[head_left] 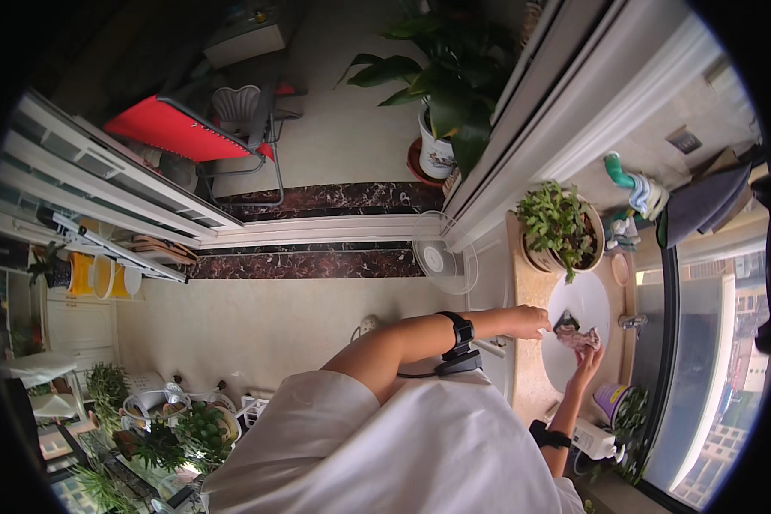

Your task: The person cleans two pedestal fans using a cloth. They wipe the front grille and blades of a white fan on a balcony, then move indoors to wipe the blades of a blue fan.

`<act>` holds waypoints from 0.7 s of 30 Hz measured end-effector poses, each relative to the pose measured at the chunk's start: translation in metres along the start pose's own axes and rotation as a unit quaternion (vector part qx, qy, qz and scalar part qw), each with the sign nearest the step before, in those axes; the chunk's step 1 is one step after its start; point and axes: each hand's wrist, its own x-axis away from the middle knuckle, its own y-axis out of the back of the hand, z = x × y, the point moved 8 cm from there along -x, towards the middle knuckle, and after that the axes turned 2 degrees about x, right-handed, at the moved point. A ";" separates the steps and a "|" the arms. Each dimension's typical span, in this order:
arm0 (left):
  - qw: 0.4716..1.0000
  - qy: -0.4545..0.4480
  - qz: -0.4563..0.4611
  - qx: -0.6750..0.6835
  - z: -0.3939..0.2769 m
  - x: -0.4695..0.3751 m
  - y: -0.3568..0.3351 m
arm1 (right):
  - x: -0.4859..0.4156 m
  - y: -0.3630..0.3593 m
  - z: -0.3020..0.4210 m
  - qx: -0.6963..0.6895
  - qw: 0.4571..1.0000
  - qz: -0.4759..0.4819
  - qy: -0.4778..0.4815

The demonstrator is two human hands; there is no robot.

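Over the white sink basin [607, 295], my right hand [589, 361] grips one end of a crumpled pinkish-brown cloth [577, 336]. A dark patch [566, 319] shows beside the cloth; whether it is part of it or the drain is unclear. My left hand [528, 321] is at the basin's near edge, apart from the cloth, with its fingers bent. Whether anything small is between those fingers cannot be made out. A metal faucet [632, 322] stands at the basin's far side.
A potted leafy plant [560, 225] stands on the stone counter [528, 366], beside the basin. A purple-and-white tub [610, 401] and a white pump bottle [594, 440] are near my right forearm. A clear round plastic cover [446, 254] lies left of the counter. A window [707, 360] runs beyond the sink.
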 end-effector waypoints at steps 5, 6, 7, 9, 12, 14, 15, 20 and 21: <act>0.972 0.051 -0.092 0.212 0.025 0.066 0.051 | 0.030 -0.142 0.055 -0.071 0.984 0.161 -0.005; 0.941 0.035 -0.072 0.328 0.018 0.079 0.055 | 0.040 -0.172 0.069 -0.074 0.978 0.194 0.011; 0.954 0.042 -0.113 0.275 0.015 0.094 0.069 | 0.047 -0.201 0.084 -0.078 0.971 0.223 0.028; 0.914 0.112 -0.170 0.351 0.016 0.122 0.087 | 0.054 -0.239 0.108 -0.039 0.973 0.217 0.068; 0.868 0.139 -0.225 0.421 0.014 0.153 0.118 | 0.067 -0.262 0.146 0.026 0.966 0.167 0.193; 0.836 0.146 -0.192 0.493 0.013 0.161 0.124 | 0.070 -0.259 0.151 -0.019 0.978 0.133 0.158; 0.817 0.149 -0.174 0.529 0.013 0.163 0.124 | 0.073 -0.255 0.154 -0.027 0.980 0.121 0.157; 0.839 0.130 -0.194 0.491 0.019 0.158 0.128 | 0.082 -0.242 0.163 -0.010 0.983 0.152 0.105; 0.900 0.054 -0.275 0.333 0.010 0.159 0.145 | 0.085 -0.239 0.169 -0.024 0.980 0.156 0.118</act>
